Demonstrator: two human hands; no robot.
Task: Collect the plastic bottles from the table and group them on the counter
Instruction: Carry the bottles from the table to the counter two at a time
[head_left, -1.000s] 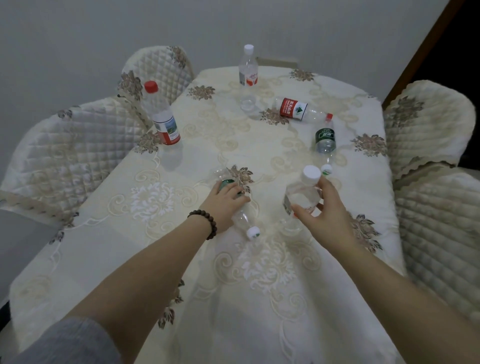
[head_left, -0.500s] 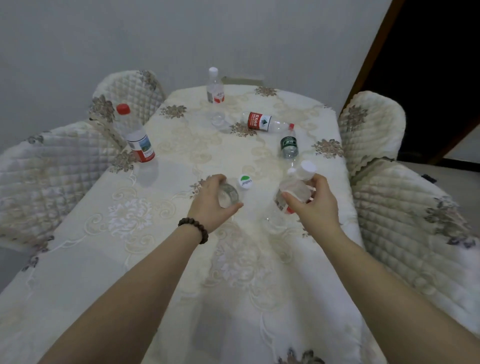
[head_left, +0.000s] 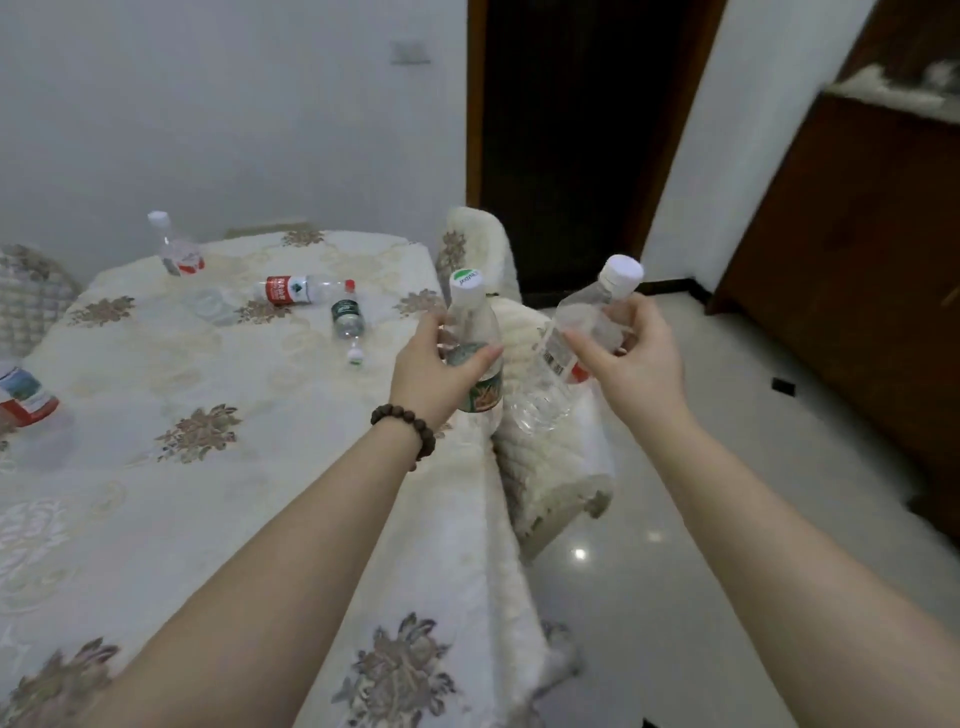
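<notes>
Embroidered tablecloth (head_left: 218, 395) (floral), glossy floor (head_left: 727, 415); fingers (head_left: 485, 356) of both hands curl round bottles

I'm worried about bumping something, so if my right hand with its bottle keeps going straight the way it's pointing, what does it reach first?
Probably nothing close: the right hand and its bottle point up and away over open floor, toward the white wall beside the dark doorway. That wall looks like the first thing, though depth is unclear.

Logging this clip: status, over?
Left hand grips green-label bottle; right hand grips clear bottle. Four bottles on table. Path clear.
</notes>
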